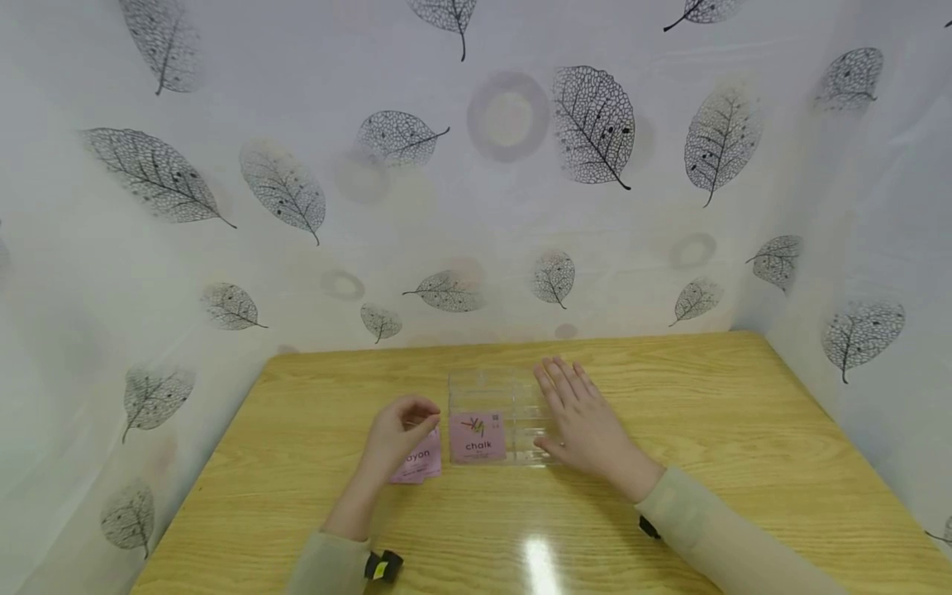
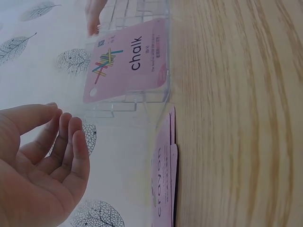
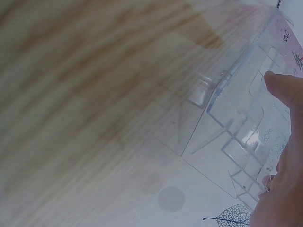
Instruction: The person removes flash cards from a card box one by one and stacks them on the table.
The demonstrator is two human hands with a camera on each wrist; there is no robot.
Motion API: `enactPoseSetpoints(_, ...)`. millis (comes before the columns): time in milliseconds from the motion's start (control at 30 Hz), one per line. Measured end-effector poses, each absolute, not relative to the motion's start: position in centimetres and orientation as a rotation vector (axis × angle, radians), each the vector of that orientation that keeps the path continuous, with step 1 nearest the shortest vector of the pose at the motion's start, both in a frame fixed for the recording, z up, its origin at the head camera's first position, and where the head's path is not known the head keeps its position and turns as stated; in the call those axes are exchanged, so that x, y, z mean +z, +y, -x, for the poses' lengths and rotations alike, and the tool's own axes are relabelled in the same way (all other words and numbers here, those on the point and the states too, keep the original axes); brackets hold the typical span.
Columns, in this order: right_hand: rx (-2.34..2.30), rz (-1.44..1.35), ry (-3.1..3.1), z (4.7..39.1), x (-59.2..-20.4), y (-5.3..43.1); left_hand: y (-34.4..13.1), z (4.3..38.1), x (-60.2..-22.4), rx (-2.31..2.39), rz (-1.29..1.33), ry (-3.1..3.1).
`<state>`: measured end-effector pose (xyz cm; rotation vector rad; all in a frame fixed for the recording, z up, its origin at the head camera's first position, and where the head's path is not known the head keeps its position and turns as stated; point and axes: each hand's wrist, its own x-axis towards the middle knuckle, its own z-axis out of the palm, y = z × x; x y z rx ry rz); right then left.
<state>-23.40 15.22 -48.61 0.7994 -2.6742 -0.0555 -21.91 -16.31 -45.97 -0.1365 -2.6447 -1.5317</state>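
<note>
A clear plastic tiered rack (image 1: 526, 392) stands on the table. In its left column, at the front, leans a pink card printed "chalk" (image 1: 478, 438), sharp in the left wrist view too. My right hand (image 1: 587, 426) rests at the rack's right side with fingers extended and thumb toward the front. Left of the rack, my left hand (image 1: 397, 434) is raised over a small stack of pink cards, the top one printed "crayon" (image 2: 162, 182). Its fingers are loosely bent, the thumb tip close to the index fingertip, and nothing shows between them.
The wood-grain table (image 1: 476, 529) has a back edge close behind the rack. A white curtain with leaf prints (image 1: 491, 207) hangs behind and along both sides. Dark wrist straps show at both sleeves.
</note>
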Motion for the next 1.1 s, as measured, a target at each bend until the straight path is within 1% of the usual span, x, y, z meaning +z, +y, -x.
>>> enactPoseSetpoints(1100, -0.068, -0.801, -2.676, 23.5, -48.5, 15.1, -15.7, 22.9, -47.7, -1.533, 0.142, -2.663)
